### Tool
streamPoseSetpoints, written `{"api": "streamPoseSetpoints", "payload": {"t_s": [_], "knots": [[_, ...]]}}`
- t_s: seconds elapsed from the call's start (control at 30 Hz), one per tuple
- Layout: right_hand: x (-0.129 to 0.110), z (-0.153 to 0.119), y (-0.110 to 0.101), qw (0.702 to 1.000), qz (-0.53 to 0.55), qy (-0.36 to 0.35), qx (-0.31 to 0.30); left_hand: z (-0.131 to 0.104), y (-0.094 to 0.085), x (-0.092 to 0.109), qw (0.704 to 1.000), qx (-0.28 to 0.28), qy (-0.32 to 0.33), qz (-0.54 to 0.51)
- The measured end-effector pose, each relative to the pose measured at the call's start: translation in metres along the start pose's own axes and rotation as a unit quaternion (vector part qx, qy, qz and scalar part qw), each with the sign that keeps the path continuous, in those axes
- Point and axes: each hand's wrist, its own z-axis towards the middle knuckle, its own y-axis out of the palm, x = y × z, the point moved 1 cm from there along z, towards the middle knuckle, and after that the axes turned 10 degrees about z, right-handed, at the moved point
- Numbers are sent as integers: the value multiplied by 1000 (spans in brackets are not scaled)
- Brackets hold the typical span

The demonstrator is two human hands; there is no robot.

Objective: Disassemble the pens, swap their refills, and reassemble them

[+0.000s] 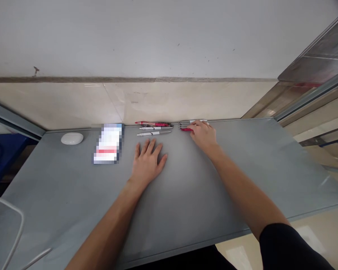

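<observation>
My left hand (147, 160) lies flat on the grey table (186, 202), fingers spread, holding nothing. Just beyond its fingertips are a white and grey pen (154, 133) and another white pen (154, 128), with a red pen (153, 123) behind them near the wall. To the right, my right hand (203, 135) has its fingers closed on a red pen (186, 129) that lies at the front of a second group. Several pen tips point left there, and a white pen (198, 121) shows behind the hand. My fingers partly cover this group.
A phone with a blurred screen (108, 144) lies left of the pens. Farther left is a white rounded case (72, 138). A white cable (21, 221) curves over the near left corner. The tiled wall (171, 99) runs along the back edge.
</observation>
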Motion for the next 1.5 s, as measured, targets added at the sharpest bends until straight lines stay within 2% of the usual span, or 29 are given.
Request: {"api": "streamPoseSetpoints", "payload": {"t_s": [0.47,0.67,0.8,0.9,1.1,1.23,1.5], "knots": [[1,-6,7,999,30,3,28,-1,0,0,1000,3,2,-7],[-3,-10,2,998,45,16,38,-1,1,0,1000,1,1,4],[-15,-16,-8,997,57,15,41,-1,1,-1,1000,-1,2,7],[-34,-28,-12,996,81,-8,31,-1,1,-1,1000,3,2,12],[-69,-56,4,991,116,-72,-5,-1,-2,-1,1000,10,7,8],[-72,-65,15,988,126,-93,-11,-1,-3,-1,1000,8,6,13],[-68,-66,17,985,143,-90,-21,-2,-2,2,999,17,10,34]]}}
